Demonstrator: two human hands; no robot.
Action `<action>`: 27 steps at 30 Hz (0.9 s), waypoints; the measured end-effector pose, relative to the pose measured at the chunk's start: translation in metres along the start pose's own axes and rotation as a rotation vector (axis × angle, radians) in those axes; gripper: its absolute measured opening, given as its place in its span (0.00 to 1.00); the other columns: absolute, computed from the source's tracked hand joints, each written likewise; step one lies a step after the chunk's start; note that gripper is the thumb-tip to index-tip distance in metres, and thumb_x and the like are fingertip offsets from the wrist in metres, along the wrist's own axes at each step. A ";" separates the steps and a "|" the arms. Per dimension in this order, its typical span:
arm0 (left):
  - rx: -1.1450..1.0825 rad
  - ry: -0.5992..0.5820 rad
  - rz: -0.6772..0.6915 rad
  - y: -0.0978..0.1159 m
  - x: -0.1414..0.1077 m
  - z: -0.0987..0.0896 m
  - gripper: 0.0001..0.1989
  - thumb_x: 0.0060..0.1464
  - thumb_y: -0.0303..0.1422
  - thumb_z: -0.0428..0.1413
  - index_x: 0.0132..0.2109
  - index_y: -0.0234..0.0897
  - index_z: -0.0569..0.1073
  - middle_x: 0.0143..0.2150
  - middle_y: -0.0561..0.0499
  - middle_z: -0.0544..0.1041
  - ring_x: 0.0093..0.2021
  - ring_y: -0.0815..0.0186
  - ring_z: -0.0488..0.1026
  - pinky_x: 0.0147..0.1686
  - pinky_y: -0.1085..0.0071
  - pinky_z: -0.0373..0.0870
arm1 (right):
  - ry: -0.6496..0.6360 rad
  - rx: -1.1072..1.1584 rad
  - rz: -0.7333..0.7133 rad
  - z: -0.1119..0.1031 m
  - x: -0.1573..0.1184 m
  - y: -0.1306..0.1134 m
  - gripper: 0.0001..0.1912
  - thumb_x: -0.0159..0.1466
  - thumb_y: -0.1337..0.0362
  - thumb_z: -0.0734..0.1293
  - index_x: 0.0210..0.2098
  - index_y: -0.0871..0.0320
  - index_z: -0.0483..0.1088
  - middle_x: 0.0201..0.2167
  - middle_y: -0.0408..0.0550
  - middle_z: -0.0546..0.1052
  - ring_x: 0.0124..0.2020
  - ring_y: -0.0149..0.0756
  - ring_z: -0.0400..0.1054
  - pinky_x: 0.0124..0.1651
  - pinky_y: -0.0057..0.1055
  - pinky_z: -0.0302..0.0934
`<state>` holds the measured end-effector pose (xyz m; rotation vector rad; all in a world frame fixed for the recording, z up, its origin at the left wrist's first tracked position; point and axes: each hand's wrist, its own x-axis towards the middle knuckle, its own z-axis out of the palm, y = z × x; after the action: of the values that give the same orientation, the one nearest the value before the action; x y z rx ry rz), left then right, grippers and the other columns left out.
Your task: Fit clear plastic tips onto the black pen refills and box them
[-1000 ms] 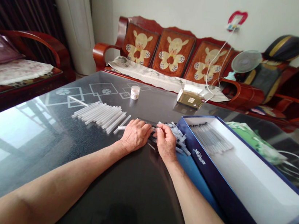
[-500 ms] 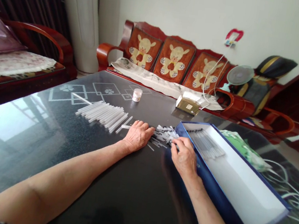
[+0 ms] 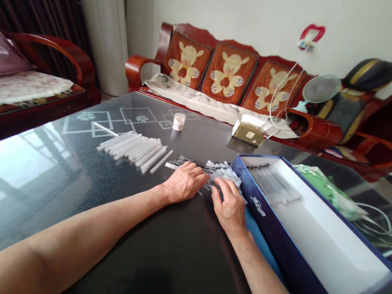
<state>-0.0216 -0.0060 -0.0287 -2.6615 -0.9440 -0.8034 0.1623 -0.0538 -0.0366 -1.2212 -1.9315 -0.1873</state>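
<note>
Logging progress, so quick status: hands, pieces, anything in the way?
Left hand at the loose pieces, grip hidden. Right hand alongside, fingers curled, hold unclear. White tubes grouped to the left. Blue box close right, might crowd that hand.

One blue box marked the reference position. Just left of it lay one jumbled pile of short pieces, too tangled to count. Two hands were present left of the box: one left hand, one right hand. Farther left of it lay more than a dozen white tubes. Beyond it stood one jar, one tissue box, one fan and three animal-patterned cushions.
</note>
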 end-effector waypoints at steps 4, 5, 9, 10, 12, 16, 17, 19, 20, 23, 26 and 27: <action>-0.050 -0.030 0.025 0.005 0.000 -0.004 0.18 0.66 0.34 0.40 0.48 0.37 0.73 0.34 0.46 0.72 0.37 0.63 0.66 0.42 0.65 0.62 | -0.004 0.050 -0.011 -0.002 0.000 -0.002 0.09 0.66 0.65 0.60 0.40 0.56 0.72 0.36 0.49 0.77 0.38 0.37 0.72 0.46 0.35 0.67; -0.060 -0.035 0.031 0.005 0.000 -0.005 0.18 0.66 0.34 0.40 0.49 0.36 0.73 0.34 0.46 0.73 0.37 0.63 0.66 0.42 0.65 0.62 | -0.010 0.053 -0.014 -0.003 0.001 -0.003 0.08 0.66 0.65 0.60 0.39 0.55 0.72 0.35 0.49 0.77 0.37 0.37 0.72 0.44 0.34 0.67; -0.057 -0.025 0.040 0.005 -0.001 -0.006 0.19 0.65 0.38 0.42 0.51 0.39 0.73 0.34 0.47 0.73 0.37 0.62 0.66 0.42 0.65 0.62 | -0.032 0.056 -0.032 -0.007 0.003 -0.005 0.07 0.65 0.66 0.60 0.36 0.56 0.70 0.33 0.48 0.75 0.37 0.37 0.70 0.44 0.34 0.65; -0.048 -0.011 0.025 0.004 -0.001 -0.005 0.19 0.65 0.40 0.42 0.50 0.40 0.74 0.33 0.48 0.72 0.36 0.62 0.66 0.42 0.65 0.62 | -0.028 0.051 -0.029 -0.008 0.003 -0.005 0.06 0.65 0.67 0.60 0.35 0.56 0.69 0.33 0.49 0.74 0.37 0.37 0.69 0.44 0.35 0.65; -0.024 0.024 -0.034 0.001 -0.002 -0.004 0.19 0.64 0.43 0.43 0.47 0.42 0.76 0.30 0.49 0.71 0.34 0.63 0.65 0.40 0.65 0.61 | 0.006 0.024 -0.008 -0.010 0.004 -0.002 0.06 0.64 0.67 0.60 0.34 0.56 0.68 0.33 0.49 0.73 0.38 0.38 0.69 0.45 0.36 0.64; 0.025 0.066 -0.091 -0.002 -0.002 -0.001 0.21 0.64 0.42 0.42 0.39 0.40 0.78 0.28 0.48 0.70 0.32 0.64 0.64 0.39 0.64 0.60 | 0.086 -0.045 -0.013 -0.011 0.004 0.003 0.10 0.63 0.65 0.62 0.43 0.59 0.68 0.43 0.55 0.74 0.47 0.43 0.68 0.51 0.40 0.63; 0.031 0.070 -0.076 -0.001 -0.002 0.000 0.21 0.64 0.42 0.42 0.38 0.40 0.78 0.28 0.48 0.69 0.32 0.64 0.64 0.38 0.64 0.59 | 0.081 -0.055 -0.043 -0.010 0.004 0.003 0.13 0.63 0.65 0.63 0.47 0.60 0.67 0.45 0.56 0.74 0.49 0.44 0.67 0.52 0.41 0.62; 0.035 0.073 -0.039 0.000 -0.002 0.000 0.20 0.64 0.42 0.43 0.38 0.39 0.77 0.27 0.49 0.69 0.32 0.64 0.64 0.38 0.64 0.59 | 0.031 -0.079 -0.113 -0.006 0.004 0.000 0.13 0.64 0.65 0.63 0.48 0.60 0.68 0.44 0.54 0.75 0.47 0.43 0.69 0.51 0.40 0.61; 0.034 0.074 -0.022 0.000 -0.002 -0.001 0.20 0.64 0.42 0.43 0.38 0.39 0.77 0.27 0.49 0.69 0.32 0.64 0.64 0.38 0.64 0.59 | 0.002 -0.095 -0.141 -0.005 0.003 -0.001 0.11 0.65 0.65 0.63 0.46 0.60 0.69 0.40 0.52 0.77 0.43 0.41 0.70 0.49 0.38 0.62; 0.029 0.076 0.017 -0.005 -0.001 -0.007 0.19 0.64 0.43 0.43 0.43 0.41 0.77 0.30 0.49 0.70 0.33 0.63 0.64 0.39 0.64 0.59 | -0.031 -0.146 -0.154 -0.004 0.002 0.001 0.08 0.67 0.66 0.61 0.40 0.59 0.72 0.31 0.47 0.77 0.35 0.37 0.70 0.45 0.36 0.61; 0.054 0.098 -0.045 -0.018 0.001 -0.017 0.19 0.65 0.42 0.43 0.47 0.40 0.76 0.33 0.47 0.70 0.34 0.63 0.64 0.40 0.64 0.59 | 0.022 -0.195 -0.110 -0.010 0.001 0.013 0.08 0.66 0.67 0.62 0.39 0.59 0.73 0.34 0.48 0.77 0.37 0.37 0.70 0.45 0.35 0.59; 0.069 0.109 -0.089 -0.024 0.001 -0.021 0.19 0.65 0.41 0.43 0.48 0.39 0.76 0.34 0.46 0.70 0.34 0.62 0.64 0.40 0.63 0.59 | 0.045 -0.216 -0.090 -0.012 0.001 0.017 0.07 0.66 0.67 0.62 0.38 0.59 0.73 0.35 0.49 0.77 0.38 0.38 0.70 0.45 0.35 0.59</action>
<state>-0.0451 0.0052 -0.0104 -2.5045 -1.0486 -0.9081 0.1827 -0.0506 -0.0329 -1.2569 -1.9671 -0.4766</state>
